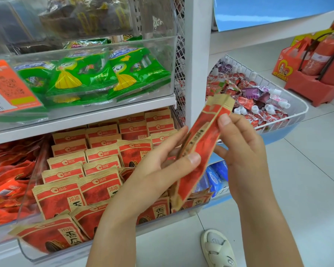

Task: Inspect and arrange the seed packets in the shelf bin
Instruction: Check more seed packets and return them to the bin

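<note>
Hands: your left and right both pinch one packet.
Done: bin mostly rowed.
Left: front packets lie askew.

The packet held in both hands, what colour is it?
Red with tan kraft-paper edges, seen in the head view: the packet, held by the left hand and right hand.

Fire extinguisher cut by right edge (top too).
</note>
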The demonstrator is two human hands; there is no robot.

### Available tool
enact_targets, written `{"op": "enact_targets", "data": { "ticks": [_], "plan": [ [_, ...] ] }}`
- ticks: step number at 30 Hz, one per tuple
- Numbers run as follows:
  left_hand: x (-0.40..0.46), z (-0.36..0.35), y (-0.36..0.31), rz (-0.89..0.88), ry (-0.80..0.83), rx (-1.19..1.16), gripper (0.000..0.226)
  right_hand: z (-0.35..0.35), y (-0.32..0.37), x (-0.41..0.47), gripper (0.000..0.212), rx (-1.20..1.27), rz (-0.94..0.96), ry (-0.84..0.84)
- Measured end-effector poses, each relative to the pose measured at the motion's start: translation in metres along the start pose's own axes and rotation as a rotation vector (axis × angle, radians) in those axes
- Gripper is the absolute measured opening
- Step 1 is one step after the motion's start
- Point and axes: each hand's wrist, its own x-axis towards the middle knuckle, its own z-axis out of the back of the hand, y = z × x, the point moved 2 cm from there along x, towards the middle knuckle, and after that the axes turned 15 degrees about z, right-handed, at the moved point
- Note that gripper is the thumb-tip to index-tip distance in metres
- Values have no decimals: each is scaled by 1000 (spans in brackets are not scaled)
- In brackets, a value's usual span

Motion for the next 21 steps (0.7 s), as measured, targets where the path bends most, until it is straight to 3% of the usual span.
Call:
{"op": "enact_targets", "data": {
  "ticks": [5,10,14,21],
  "plan": [
    [2,9,13,19,27,101,79,13,2,6,15,29,-25,-200],
    [7,-5,15,25,35,236,77,11,2,3,21,51,-49,-228],
    [9,-7,13,16,-25,163,72,9,5,2,26,75,-89,-227],
    [10,-21,11,14,28,157,83,8,-1,-1,25,-19,-65,-234]
  ]
}}
